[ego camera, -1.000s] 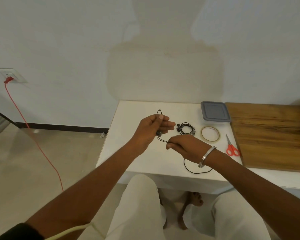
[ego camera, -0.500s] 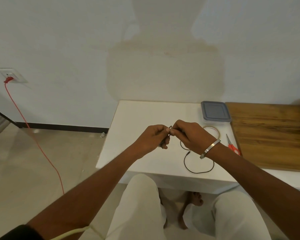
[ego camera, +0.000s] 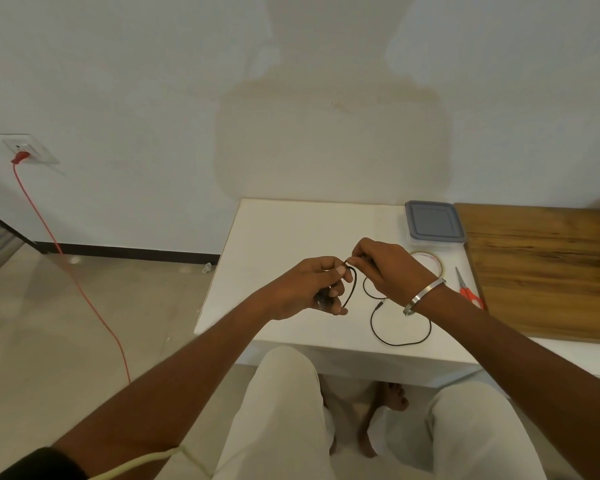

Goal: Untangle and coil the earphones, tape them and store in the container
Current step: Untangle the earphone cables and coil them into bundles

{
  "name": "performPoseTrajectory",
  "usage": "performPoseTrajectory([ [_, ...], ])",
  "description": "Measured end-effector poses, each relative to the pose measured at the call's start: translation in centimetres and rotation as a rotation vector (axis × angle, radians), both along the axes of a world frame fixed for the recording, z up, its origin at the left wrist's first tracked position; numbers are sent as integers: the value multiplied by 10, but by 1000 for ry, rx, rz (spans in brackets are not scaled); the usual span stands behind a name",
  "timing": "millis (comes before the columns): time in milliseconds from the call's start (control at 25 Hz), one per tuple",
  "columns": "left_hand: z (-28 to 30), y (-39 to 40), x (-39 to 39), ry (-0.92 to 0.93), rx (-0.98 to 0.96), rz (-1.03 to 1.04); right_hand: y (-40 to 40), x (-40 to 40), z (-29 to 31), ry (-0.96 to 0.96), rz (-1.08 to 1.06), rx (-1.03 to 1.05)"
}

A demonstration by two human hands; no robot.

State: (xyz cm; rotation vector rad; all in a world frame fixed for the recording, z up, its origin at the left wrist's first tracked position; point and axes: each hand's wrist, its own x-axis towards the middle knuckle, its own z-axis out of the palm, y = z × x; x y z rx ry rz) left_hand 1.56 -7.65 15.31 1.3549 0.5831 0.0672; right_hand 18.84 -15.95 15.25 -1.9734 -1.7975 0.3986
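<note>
i'm mid-coil: my left hand (ego camera: 312, 289) grips the gathered earphones (ego camera: 400, 336), my right hand (ego camera: 387, 270) pinches the cord, and next i'd wrap the slack near loop.

The white counter (ego camera: 284, 237) carries a lidded grey container (ego camera: 433, 221), a tape roll (ego camera: 436, 263), red-handled scissors (ego camera: 469, 291), a wooden board (ego camera: 548, 268) and the earphone cable's trailing loop (ego camera: 400, 332).

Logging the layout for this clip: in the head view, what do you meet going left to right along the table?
left hand → right hand → tape roll → scissors → wooden board
</note>
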Motion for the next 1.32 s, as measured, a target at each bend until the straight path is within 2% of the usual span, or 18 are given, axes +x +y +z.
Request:
performPoseTrajectory([
  [440,3,-2,-2,-77,-107,-1,0,-5,-5,105,-7,-38],
  [640,10,-1,-1,-223,-273,63,-3,-7,-23,306,-75,-177],
  [720,11,1,1,-279,-289,115,-7,-12,-29,259,-63,-220],
  [880,9,6,6,-313,-208,230,-17,-30,-35,219,44,-272],
  [1040,4,8,6,-267,-18,311,-21,-40,-31,136,212,-320],
  [1320,-8,4,2,-137,135,336,-18,-35,-9,134,229,-140],
])
